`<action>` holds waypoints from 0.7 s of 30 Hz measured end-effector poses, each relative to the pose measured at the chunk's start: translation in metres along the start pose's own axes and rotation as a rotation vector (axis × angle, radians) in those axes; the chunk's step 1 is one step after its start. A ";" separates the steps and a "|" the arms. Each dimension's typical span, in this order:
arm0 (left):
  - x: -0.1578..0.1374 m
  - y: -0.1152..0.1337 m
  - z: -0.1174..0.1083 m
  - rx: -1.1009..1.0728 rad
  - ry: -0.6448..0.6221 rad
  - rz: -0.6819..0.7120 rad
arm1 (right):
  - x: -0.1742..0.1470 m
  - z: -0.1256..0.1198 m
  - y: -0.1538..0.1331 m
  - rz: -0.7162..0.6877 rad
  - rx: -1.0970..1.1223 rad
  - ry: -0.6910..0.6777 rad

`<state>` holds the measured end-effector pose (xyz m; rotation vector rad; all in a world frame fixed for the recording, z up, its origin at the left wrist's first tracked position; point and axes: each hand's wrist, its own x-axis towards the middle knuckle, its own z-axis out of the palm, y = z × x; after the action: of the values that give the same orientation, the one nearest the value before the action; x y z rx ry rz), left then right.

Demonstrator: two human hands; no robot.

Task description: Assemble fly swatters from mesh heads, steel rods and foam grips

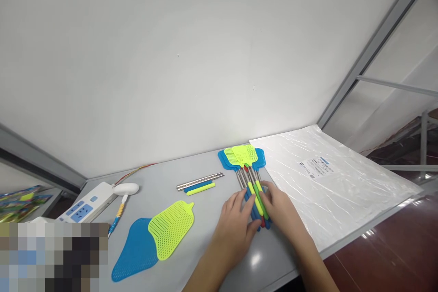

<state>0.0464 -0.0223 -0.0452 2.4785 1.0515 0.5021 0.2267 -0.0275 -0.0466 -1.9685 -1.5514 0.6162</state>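
A bundle of fly swatters point(241, 156) lies on the grey table, with yellow-green and blue mesh heads toward the wall. Their metal shafts run down to blue, green, red and yellow-green handles. My left hand point(234, 221) is cupped against the left side of these handles, thumb near their lower ends. From the right, my right hand point(278, 205) curves its fingers against the green and yellow-green handles. Between them, both hands hold the handles together. My palms and some of the handles are hidden.
Left of the bundle lie metal tubes point(200, 181), a yellow-green handle point(201, 189) and a blue one. Nearer are a loose yellow-green swatter head point(171, 232) and a blue head point(135, 251). A power strip point(87, 203) sits at left; a white plastic bag point(290, 164) covers the right side.
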 end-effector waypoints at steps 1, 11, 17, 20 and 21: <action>0.001 0.000 0.001 0.003 -0.002 -0.006 | 0.000 0.002 0.002 0.001 0.009 0.004; 0.008 0.002 0.006 0.038 -0.065 0.000 | -0.003 0.009 0.006 0.015 -0.013 0.016; 0.008 0.002 0.005 0.050 -0.049 0.011 | -0.003 0.010 0.005 0.045 -0.026 0.027; 0.008 0.002 0.005 0.057 -0.044 0.012 | -0.004 0.010 0.003 0.048 -0.028 0.034; 0.008 0.002 0.005 0.059 -0.045 0.012 | -0.004 0.010 0.002 0.044 -0.034 0.038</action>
<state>0.0551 -0.0186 -0.0473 2.5364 1.0488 0.4229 0.2211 -0.0302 -0.0556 -2.0326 -1.5082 0.5707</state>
